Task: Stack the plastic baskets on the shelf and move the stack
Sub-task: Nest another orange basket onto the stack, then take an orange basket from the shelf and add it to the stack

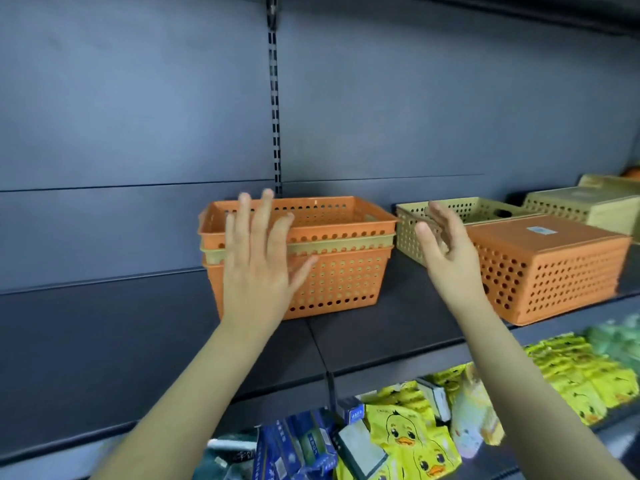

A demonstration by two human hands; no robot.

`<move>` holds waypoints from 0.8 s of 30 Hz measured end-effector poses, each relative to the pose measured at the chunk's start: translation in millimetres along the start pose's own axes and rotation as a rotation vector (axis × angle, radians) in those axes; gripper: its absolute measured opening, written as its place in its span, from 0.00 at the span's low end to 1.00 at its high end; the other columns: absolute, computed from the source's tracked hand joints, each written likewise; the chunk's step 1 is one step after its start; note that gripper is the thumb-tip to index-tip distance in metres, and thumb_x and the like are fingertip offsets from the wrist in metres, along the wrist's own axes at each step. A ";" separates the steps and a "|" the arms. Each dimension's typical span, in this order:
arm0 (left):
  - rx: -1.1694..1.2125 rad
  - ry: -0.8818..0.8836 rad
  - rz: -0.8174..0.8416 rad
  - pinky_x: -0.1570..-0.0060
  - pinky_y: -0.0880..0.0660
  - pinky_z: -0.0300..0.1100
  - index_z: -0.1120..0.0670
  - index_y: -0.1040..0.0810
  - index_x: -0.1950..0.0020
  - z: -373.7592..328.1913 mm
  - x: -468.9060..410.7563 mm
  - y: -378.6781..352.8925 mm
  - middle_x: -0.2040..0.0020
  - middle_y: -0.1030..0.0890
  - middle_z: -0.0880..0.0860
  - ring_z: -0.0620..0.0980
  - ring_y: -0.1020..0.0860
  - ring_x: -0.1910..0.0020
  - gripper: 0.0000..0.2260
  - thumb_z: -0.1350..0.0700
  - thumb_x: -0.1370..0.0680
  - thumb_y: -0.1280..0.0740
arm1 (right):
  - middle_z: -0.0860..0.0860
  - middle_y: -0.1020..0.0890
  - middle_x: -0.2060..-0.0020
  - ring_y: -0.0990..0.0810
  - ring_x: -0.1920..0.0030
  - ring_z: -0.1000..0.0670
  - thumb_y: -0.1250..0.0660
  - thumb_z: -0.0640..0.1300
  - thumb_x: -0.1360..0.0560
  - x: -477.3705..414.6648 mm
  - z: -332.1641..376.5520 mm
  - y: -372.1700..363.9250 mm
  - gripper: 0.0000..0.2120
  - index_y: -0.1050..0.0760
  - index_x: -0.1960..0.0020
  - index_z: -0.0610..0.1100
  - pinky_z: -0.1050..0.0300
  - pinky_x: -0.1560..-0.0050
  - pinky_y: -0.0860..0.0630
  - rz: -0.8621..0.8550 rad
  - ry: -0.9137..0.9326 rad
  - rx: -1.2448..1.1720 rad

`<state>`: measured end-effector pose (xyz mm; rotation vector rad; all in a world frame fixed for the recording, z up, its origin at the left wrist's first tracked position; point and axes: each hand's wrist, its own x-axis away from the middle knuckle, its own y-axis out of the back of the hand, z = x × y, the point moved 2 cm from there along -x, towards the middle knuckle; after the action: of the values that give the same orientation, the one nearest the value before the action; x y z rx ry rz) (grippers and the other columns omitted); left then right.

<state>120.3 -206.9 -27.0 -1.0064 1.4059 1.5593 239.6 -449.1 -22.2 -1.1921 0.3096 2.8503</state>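
Observation:
A stack of three nested perforated plastic baskets (346, 268), orange, beige and orange, stands upright on the dark shelf (388, 327). My left hand (259, 258) is spread open in front of the stack's left part, holding nothing. My right hand (446, 240) is open in the gap to the right of the stack, fingers apart, in front of an upright beige basket (485, 211). An upside-down orange basket (554, 268) lies to the right of that hand.
More beige baskets (588, 202) sit at the far right of the shelf. The shelf's left half shows bare dark surface. Below, a lower shelf holds yellow duck-print packets (412, 441) and blue packages (294, 448). A slotted upright (275, 116) runs up the back panel.

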 end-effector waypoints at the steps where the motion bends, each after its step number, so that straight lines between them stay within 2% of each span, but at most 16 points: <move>1: -0.020 -0.068 0.011 0.23 0.50 0.59 0.60 0.32 0.32 -15.6 -3.6 -4.8 0.23 0.35 0.65 0.67 0.42 0.22 0.26 0.41 0.19 0.37 | 0.55 0.24 0.34 0.27 0.33 0.58 0.36 0.54 0.21 -0.2 3.1 11.0 0.23 0.30 0.29 0.48 0.57 0.30 0.33 -0.009 0.031 0.060; 3: -0.003 -0.161 0.034 0.22 0.50 0.57 0.60 0.29 0.32 -53.0 -13.8 -15.3 0.23 0.35 0.63 0.65 0.42 0.22 0.25 0.42 0.19 0.38 | 0.51 0.22 0.34 0.27 0.35 0.55 0.37 0.53 0.21 -4.0 6.3 40.1 0.22 0.29 0.30 0.46 0.57 0.32 0.33 -0.033 0.091 0.186; 7: 0.183 -0.232 0.087 0.24 0.41 0.57 0.58 0.24 0.33 -131.1 -30.4 -41.2 0.24 0.30 0.60 0.62 0.39 0.22 0.24 0.42 0.21 0.38 | 0.49 0.25 0.31 0.35 0.25 0.50 0.38 0.57 0.23 -18.1 -14.1 108.4 0.24 0.27 0.31 0.45 0.67 0.28 0.45 -0.094 0.104 0.325; 8: 0.252 -0.210 0.128 0.25 0.39 0.58 0.58 0.25 0.32 -151.0 -33.0 -48.1 0.25 0.30 0.58 0.61 0.38 0.22 0.26 0.40 0.21 0.39 | 0.49 0.25 0.31 0.35 0.25 0.49 0.39 0.59 0.23 -21.7 -23.7 128.4 0.26 0.27 0.31 0.45 0.65 0.27 0.44 -0.115 0.093 0.356; 9: 0.325 -0.167 0.184 0.26 0.37 0.57 0.56 0.27 0.30 -170.7 -35.1 -55.3 0.24 0.31 0.57 0.60 0.39 0.22 0.28 0.38 0.21 0.41 | 0.48 0.25 0.31 0.35 0.25 0.47 0.40 0.61 0.23 -24.7 -35.1 149.1 0.27 0.27 0.31 0.45 0.58 0.26 0.42 -0.134 0.070 0.383; 11: 0.495 -0.030 0.337 0.25 0.42 0.54 0.53 0.33 0.25 -208.6 -39.9 -71.1 0.21 0.36 0.54 0.56 0.44 0.20 0.32 0.34 0.23 0.43 | 0.47 0.25 0.31 0.32 0.27 0.45 0.41 0.64 0.24 -31.3 -60.3 189.1 0.29 0.28 0.31 0.47 0.45 0.27 0.37 -0.166 0.010 0.437; 13: 0.755 0.199 0.497 0.25 0.47 0.50 0.50 0.38 0.23 -243.3 -43.4 -91.6 0.21 0.39 0.51 0.53 0.45 0.21 0.37 0.30 0.26 0.43 | 0.46 0.26 0.30 0.31 0.28 0.44 0.41 0.67 0.25 -39.0 -88.1 224.4 0.33 0.30 0.29 0.46 0.42 0.29 0.34 -0.179 -0.070 0.519; 16: 1.129 0.692 0.625 0.25 0.40 0.56 0.44 0.41 0.23 -283.8 -53.3 -118.7 0.25 0.33 0.48 0.51 0.36 0.25 0.44 0.26 0.33 0.37 | 0.44 0.35 0.24 0.39 0.23 0.43 0.42 0.73 0.29 -50.4 -129.4 261.0 0.44 0.38 0.23 0.45 0.41 0.26 0.40 -0.118 -0.255 0.617; 18: 1.256 0.920 0.658 0.26 0.38 0.56 0.42 0.48 0.20 -304.3 -54.6 -131.7 0.24 0.34 0.48 0.52 0.35 0.25 0.48 0.27 0.34 0.33 | 0.44 0.40 0.21 0.43 0.22 0.43 0.41 0.74 0.31 -56.2 -154.8 273.8 0.48 0.42 0.21 0.46 0.40 0.25 0.43 -0.063 -0.354 0.604; 22: 1.268 1.127 0.669 0.27 0.36 0.57 0.41 0.54 0.20 -327.2 -49.1 -145.6 0.22 0.36 0.51 0.55 0.34 0.25 0.53 0.26 0.37 0.31 | 0.45 0.33 0.26 0.35 0.26 0.42 0.40 0.77 0.37 -62.2 -183.6 279.5 0.52 0.43 0.23 0.47 0.37 0.28 0.37 -0.046 -0.414 0.387; 24: 1.275 1.177 0.706 0.31 0.35 0.56 0.40 0.54 0.20 -333.3 -46.8 -150.2 0.22 0.36 0.52 0.56 0.33 0.26 0.47 0.28 0.32 0.33 | 0.46 0.30 0.29 0.30 0.29 0.43 0.37 0.76 0.36 -64.1 -189.4 278.1 0.48 0.42 0.26 0.50 0.38 0.30 0.34 -0.073 -0.433 0.280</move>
<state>293.6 -530.4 -62.2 -0.5108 3.1303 -0.0649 386.9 -756.1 -59.6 -0.5114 0.5990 2.7817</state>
